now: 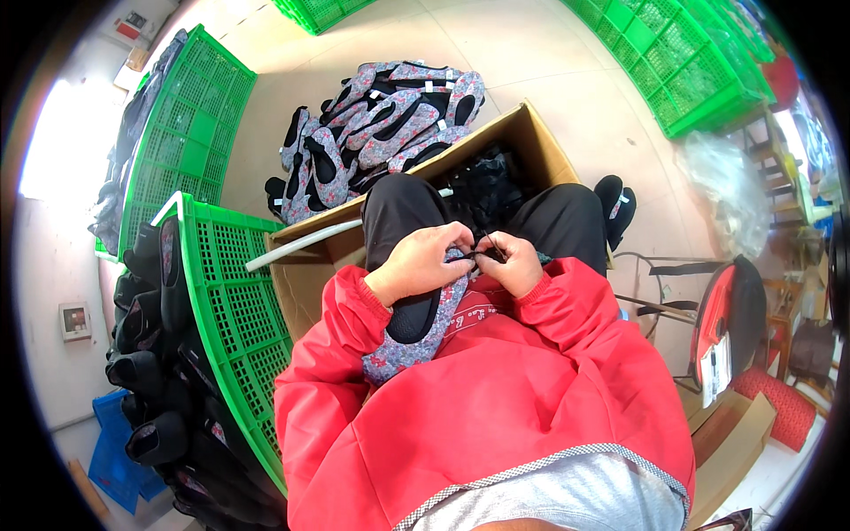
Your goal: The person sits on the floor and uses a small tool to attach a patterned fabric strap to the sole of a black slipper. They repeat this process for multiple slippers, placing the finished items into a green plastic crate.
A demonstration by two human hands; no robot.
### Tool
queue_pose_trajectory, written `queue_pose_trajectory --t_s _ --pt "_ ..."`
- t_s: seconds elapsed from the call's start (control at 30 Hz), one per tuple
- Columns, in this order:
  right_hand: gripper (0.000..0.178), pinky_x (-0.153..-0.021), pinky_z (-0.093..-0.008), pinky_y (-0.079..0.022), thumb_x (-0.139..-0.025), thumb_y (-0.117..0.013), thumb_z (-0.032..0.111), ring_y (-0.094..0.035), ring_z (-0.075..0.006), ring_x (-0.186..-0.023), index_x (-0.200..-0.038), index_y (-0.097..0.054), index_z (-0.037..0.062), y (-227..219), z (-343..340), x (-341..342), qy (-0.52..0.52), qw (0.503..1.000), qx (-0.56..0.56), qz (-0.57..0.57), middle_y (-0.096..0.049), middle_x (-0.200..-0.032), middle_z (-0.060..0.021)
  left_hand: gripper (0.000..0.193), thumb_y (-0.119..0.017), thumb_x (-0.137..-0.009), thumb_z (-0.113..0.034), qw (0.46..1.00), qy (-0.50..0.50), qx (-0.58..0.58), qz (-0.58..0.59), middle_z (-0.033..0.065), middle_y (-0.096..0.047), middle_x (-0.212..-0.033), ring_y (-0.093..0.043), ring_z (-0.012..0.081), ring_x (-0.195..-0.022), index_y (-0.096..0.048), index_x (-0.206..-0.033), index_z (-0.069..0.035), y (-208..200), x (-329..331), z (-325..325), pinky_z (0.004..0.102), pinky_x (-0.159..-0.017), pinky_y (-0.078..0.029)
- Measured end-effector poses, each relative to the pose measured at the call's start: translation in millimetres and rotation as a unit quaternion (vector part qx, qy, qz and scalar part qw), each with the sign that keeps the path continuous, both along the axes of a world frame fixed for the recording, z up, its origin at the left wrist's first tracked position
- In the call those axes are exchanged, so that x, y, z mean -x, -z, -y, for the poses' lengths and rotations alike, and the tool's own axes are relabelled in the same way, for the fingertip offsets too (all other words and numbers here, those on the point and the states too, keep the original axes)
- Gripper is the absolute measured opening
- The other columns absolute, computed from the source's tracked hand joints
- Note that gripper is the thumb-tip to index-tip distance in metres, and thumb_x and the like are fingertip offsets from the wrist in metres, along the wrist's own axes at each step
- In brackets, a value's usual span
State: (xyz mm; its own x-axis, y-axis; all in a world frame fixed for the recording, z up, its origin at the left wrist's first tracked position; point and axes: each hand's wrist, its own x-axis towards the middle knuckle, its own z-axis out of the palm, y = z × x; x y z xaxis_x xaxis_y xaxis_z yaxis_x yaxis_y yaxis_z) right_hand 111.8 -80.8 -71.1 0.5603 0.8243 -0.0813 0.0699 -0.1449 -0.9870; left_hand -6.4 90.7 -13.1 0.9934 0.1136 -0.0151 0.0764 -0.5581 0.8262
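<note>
A grey floral fabric shoe [400, 358] with a black lining lies in my lap against the red smock, its toe end toward my hands. My left hand [418, 268] is closed on the shoe's upper end, fingers bent at its edge. Beside it, my right hand [513, 265] pinches a thin black strip [476, 254] that runs between the two hands at the shoe's edge. The fingers partly hide where the strip meets the shoe. Between my knees, an open cardboard box [551, 149] holds shiny black pieces [485, 186].
Beyond the box, several matching floral shoes [390, 128] are heaped on the tiled floor. A white tube [305, 244] crosses the box's left side. Green crates [232, 301] stand at left, with black shoes [159, 434] beside them. A chair [715, 319] and clear plastic [730, 186] are at right.
</note>
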Motion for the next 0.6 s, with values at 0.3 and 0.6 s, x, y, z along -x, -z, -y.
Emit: queue_pose_trajectory --t_s 0.3,0.6 --pt "0.014 -0.061 -0.0256 -0.046 -0.083 -0.071 0.012 -0.055 -0.0086 -0.064 -0.090 -0.065 0.0019 -18.7 -7.3 -10.9 -0.018 1.000 -0.015 -0.001 -0.062 -0.075 -0.0043 0.019 -0.073 -0.078 -0.016 0.996 -0.013 0.032 -0.080 0.0083 -0.062 -0.068 -0.059 0.0149 -0.065 -0.065 -0.080 0.001 3.0 -7.0 -9.4 0.0301 -0.063 -0.047" --pt "0.059 -0.056 -0.0182 -0.031 -0.096 -0.047 0.061 -0.035 -0.0024 -0.059 -0.117 -0.046 0.0061 -42.4 32.3 -39.6 -0.210 0.954 -0.023 -0.212 -0.064 -0.087 -0.0044 0.026 -0.068 -0.087 -0.026 0.978 -0.035 0.096 -0.182 0.0109 -0.056 -0.061 -0.052 0.0173 -0.056 -0.066 -0.078 -0.001 7.6 -14.1 -28.8 0.0334 -0.057 -0.043"
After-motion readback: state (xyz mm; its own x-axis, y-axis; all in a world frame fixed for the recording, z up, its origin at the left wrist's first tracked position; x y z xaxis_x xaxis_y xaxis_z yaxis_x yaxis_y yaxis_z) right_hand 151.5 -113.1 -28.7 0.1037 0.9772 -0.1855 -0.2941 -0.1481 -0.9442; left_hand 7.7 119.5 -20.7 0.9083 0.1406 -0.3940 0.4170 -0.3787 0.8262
